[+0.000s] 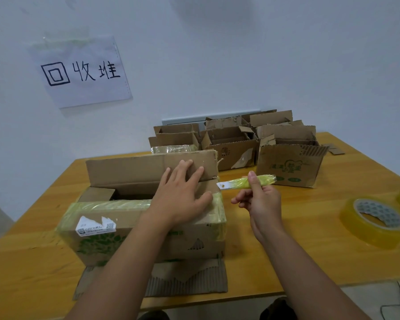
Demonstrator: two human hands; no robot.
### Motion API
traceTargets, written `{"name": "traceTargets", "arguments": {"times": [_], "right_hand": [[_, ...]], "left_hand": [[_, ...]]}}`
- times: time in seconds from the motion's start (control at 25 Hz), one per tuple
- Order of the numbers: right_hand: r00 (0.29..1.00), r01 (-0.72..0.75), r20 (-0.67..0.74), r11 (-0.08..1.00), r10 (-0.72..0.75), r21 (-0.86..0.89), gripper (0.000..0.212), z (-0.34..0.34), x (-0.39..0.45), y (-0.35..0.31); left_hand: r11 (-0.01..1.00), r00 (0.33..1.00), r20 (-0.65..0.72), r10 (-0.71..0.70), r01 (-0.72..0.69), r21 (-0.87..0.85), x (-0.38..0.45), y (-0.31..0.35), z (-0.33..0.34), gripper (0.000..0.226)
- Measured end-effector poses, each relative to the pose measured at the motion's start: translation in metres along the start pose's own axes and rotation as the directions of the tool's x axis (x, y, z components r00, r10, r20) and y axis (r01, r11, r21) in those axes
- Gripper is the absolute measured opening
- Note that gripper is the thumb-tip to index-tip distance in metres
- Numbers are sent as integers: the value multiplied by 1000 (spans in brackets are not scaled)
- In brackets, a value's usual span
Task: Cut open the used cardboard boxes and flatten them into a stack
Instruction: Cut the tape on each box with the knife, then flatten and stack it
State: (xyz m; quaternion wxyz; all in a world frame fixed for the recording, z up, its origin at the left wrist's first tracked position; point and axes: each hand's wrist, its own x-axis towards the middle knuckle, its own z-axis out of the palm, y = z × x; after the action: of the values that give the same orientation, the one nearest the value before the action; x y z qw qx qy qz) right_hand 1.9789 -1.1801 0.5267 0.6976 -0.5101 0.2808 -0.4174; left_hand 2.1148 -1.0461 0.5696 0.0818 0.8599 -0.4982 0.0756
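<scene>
a person's left hand (183, 199) lies flat, fingers spread, on the open cardboard box (143, 218), whose long axis runs left to right across the wooden table (310, 245). just right of it, the right hand (261, 199) pinches a tape-wrapped cutter (245, 182), blade pointing left at the box's far right corner. more boxes (238, 142) crowd the far edge; a tape roll (376, 220) sits at right.

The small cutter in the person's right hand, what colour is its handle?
Yellow-green, on the small plastic-handled cutter; the head view shows it.
</scene>
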Motion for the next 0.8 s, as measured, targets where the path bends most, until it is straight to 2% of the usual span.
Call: {"name": "traceTargets", "arguments": {"times": [0.2, 0.4, 0.56, 0.64, 0.8], "right_hand": [[1000, -6, 6, 1000, 6, 6, 46, 1, 0, -2], [999, 4, 43, 1000, -4, -3, 17, 3, -3, -1], [999, -9, 53, 1000, 10, -20, 28, 0, -8, 3], [998, 1, 70, 1000, 0, -23, 34, -4, -9, 3], [995, 22, 102, 999, -19, -32, 31, -7, -10, 4]], "left_hand": [[999, 989, 140, 40, -36, -37, 1, -1, -4, 85], [996, 990, 110, 88, -85, -32, -7, 4, -9, 81], [996, 997, 18, 81, -81, -30, -19, 15, 0, 85], [995, 995, 33, 91, -90, -33, -20, 15, 2, 92], [988, 985, 88, 151, -151, -8, -16, 13, 1, 110]]}}
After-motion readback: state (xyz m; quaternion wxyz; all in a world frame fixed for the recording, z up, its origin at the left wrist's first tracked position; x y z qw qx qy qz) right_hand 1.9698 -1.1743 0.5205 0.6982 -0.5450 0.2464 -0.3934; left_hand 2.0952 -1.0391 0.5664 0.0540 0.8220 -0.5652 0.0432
